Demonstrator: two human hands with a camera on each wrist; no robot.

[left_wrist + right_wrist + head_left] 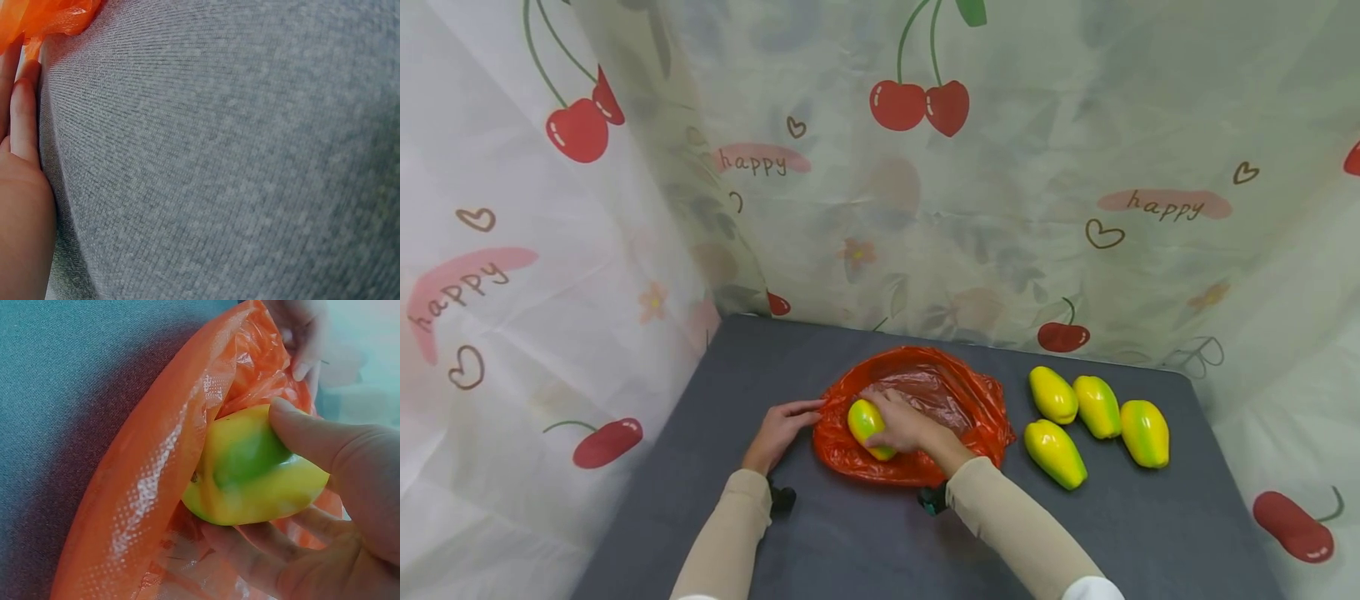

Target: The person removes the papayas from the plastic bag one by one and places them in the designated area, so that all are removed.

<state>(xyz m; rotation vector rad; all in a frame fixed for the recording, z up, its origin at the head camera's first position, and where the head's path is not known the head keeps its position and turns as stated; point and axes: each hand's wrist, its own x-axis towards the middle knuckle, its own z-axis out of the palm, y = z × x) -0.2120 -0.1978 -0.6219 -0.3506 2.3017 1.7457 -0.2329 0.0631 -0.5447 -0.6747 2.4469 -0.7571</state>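
A red plastic bag [992,408] lies on the table with its mouth spread. At its left edge my left hand [778,433] pinches the film; in the left wrist view the fingers [24,119] run up to the bag, their tips partly hidden. My right hand [898,421] reaches over the bag's mouth and grips a yellow-green papaya [865,421]. The right wrist view has the thumb on top of this papaya [250,469] and the other fingers beneath it, against the bag's rim [150,469].
Several more papayas [1056,454] lie in a group on the right of the dark grey table [842,550]. A patterned cloth [1000,192] with cherries hangs behind the table and along both sides.
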